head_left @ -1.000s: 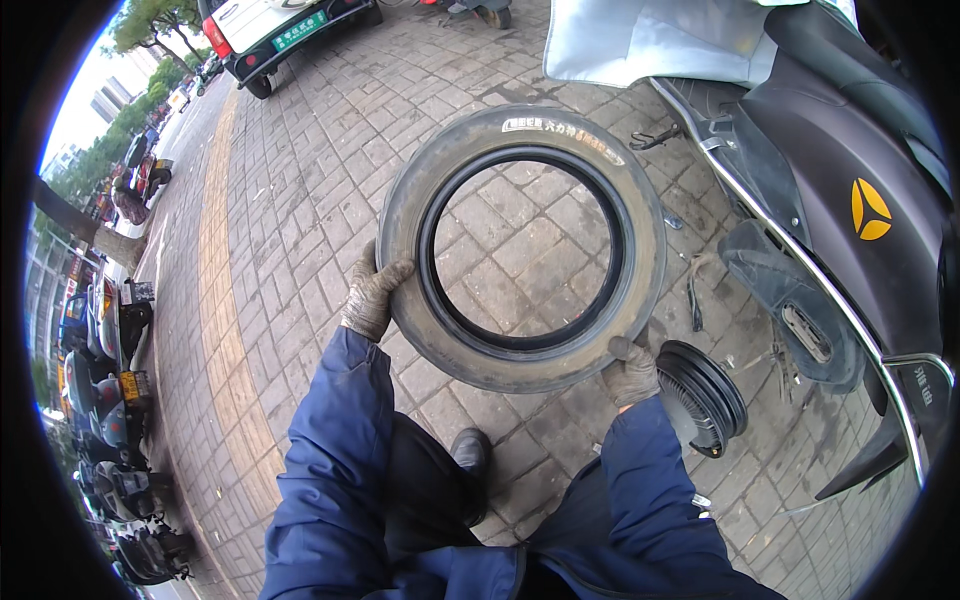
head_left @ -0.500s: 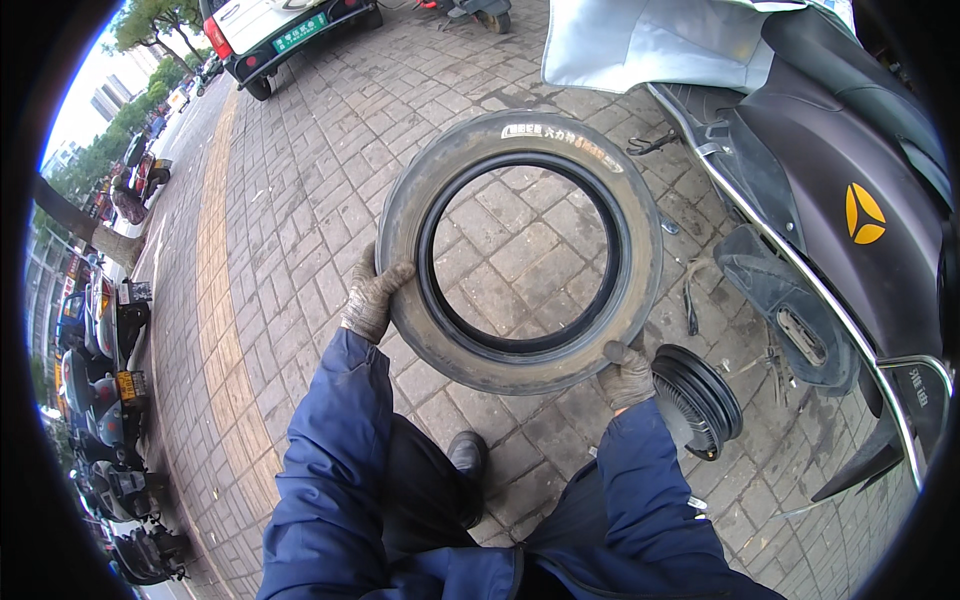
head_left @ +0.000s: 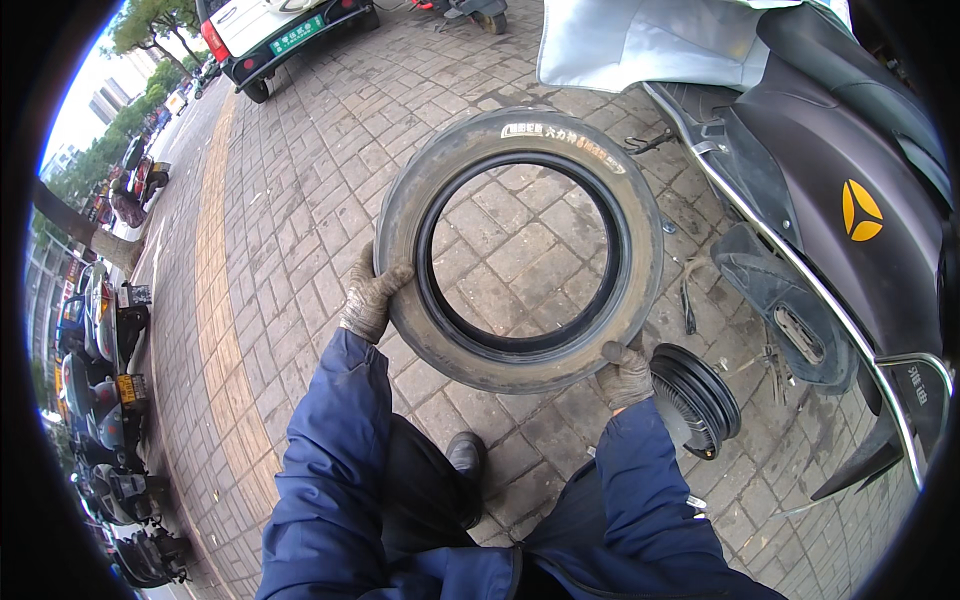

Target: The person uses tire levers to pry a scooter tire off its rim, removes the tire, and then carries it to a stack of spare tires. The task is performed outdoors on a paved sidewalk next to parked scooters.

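Note:
A worn black tyre (head_left: 402,215), dusty brown on its sidewall, is held up in front of me with the paving showing through its middle. My left hand (head_left: 372,295), in a dirty grey work glove, grips the tyre's left side, thumb over the sidewall. At the lower right edge my right hand (head_left: 625,375), gloved alike, is closed on the tyre too, its thumb on the near face. The fingers of both hands are partly hidden behind the rubber. Just right of my right hand a black wheel rim (head_left: 697,400) lies on the ground.
A dark scooter (head_left: 830,170) with a silver cover (head_left: 650,45) stands at the right. Beside it lie a black plastic part (head_left: 785,305) and several tools. A white vehicle (head_left: 270,30) is at the far left; parked scooters (head_left: 105,390) line the left. Brick paving (head_left: 310,190) surrounds me.
Almost nothing differs. The view has shifted very slightly, and both hands keep the same hold on the tyre.

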